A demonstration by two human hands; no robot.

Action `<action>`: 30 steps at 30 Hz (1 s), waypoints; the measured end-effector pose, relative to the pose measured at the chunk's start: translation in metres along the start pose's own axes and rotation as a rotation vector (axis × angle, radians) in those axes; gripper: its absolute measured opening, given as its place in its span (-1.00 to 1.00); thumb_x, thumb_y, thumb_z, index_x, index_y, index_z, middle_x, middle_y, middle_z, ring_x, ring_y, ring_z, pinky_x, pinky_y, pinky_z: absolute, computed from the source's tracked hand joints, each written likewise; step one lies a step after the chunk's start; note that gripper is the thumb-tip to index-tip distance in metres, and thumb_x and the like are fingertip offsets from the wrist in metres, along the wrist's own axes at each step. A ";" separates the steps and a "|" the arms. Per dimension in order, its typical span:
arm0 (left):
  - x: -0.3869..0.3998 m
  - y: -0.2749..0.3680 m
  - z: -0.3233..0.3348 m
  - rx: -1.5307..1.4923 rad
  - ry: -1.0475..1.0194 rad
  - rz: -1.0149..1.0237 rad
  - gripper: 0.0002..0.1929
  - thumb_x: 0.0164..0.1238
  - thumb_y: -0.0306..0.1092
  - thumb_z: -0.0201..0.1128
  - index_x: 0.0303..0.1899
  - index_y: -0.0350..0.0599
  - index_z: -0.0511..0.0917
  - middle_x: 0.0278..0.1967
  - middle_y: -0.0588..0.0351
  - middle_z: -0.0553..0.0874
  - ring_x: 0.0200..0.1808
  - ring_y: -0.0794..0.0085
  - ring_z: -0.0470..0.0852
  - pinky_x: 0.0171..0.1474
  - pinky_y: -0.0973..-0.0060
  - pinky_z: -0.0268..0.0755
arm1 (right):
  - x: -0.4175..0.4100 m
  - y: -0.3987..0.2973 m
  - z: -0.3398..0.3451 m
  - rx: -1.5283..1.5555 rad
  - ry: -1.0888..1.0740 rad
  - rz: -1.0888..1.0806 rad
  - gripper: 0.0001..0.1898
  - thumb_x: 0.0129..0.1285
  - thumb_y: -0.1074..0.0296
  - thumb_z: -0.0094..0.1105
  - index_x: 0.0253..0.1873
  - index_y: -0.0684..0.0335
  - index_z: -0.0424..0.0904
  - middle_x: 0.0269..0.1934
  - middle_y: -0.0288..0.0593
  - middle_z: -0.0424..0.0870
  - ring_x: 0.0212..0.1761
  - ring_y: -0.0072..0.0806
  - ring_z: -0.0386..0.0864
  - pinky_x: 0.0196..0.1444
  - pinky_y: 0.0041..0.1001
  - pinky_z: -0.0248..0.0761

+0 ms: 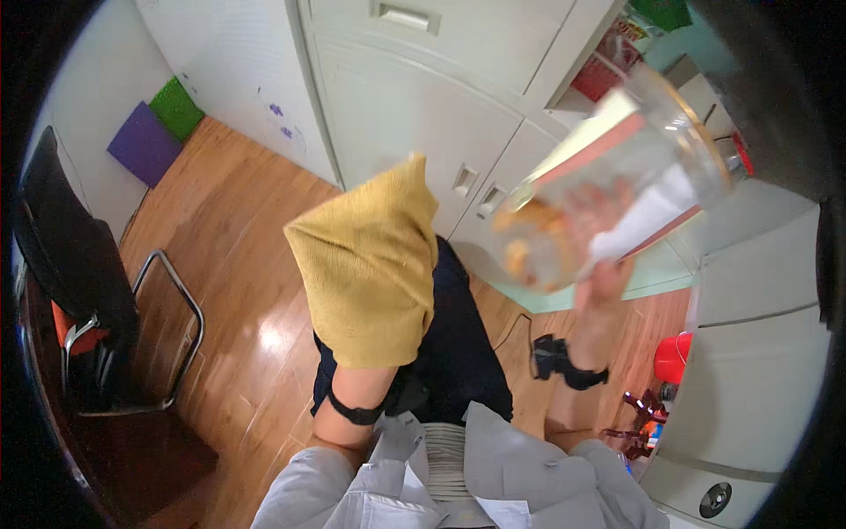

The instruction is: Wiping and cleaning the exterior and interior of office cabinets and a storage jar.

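Note:
A yellow knit-like cloth completely covers my left hand, and it drapes down over the wrist. The fingers under it are hidden, so their grip does not show. On the right, my right hand holds a clear jar raised and tilted, with its wide, gold-coloured rim at the upper right. Pale labels with red bands wrap the jar's side. Some orange-yellow contents show near its lower end. Both the jar and the hand are blurred.
White cabinets with recessed handles stand ahead, and another white unit is close on the right. A metal-armed chair stands left. Purple and green panels lean on the wall. A red bucket sits at the right.

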State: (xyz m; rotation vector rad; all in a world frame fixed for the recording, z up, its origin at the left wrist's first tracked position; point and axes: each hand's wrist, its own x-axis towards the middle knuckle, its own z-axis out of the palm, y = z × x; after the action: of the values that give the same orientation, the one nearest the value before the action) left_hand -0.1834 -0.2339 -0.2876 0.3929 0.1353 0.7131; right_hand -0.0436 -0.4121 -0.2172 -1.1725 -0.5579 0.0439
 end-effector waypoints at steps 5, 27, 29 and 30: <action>0.002 0.007 0.028 0.671 -0.004 0.203 -0.44 0.35 -0.26 0.07 0.32 -0.15 0.15 0.25 -0.05 0.32 0.27 0.16 0.29 0.28 0.34 0.16 | -0.051 0.043 0.065 0.316 -0.228 0.213 0.15 -0.11 0.03 0.45 0.42 0.29 -0.25 0.31 0.04 0.15 0.32 -0.02 0.22 0.31 -0.10 0.13; -0.035 -0.011 -0.009 1.396 -0.135 0.478 -0.31 0.13 -0.30 0.28 0.29 -0.23 0.19 0.19 -0.05 0.39 0.23 0.27 0.36 0.27 0.44 0.15 | -0.110 0.071 0.057 0.068 -0.261 0.140 0.22 -0.27 0.26 0.57 0.43 0.34 -0.22 0.34 0.05 0.14 0.37 -0.25 0.15 0.36 -0.29 0.05; -0.047 -0.021 -0.011 0.872 0.134 0.166 -0.34 0.08 -0.29 0.33 0.23 -0.27 0.30 0.11 -0.03 0.49 0.16 0.30 0.44 0.24 0.45 0.19 | -0.109 0.073 0.051 -0.027 -0.292 0.024 0.22 -0.29 0.24 0.58 0.42 0.36 -0.18 0.33 0.05 0.16 0.34 -0.24 0.20 0.34 -0.29 0.10; -0.055 -0.012 -0.007 0.882 0.097 0.143 -0.35 0.08 -0.29 0.34 0.22 -0.27 0.30 0.10 -0.03 0.49 0.16 0.30 0.44 0.24 0.45 0.19 | -0.108 0.074 0.053 -0.007 -0.260 -0.006 0.19 -0.32 0.20 0.59 0.39 0.38 -0.08 0.29 0.04 0.23 0.29 -0.27 0.27 0.31 -0.31 0.14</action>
State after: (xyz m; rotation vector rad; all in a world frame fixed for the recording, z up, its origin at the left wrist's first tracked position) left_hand -0.2196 -0.2763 -0.2998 1.2195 0.5238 0.7885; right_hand -0.1416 -0.3705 -0.3104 -1.1797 -0.7913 0.1913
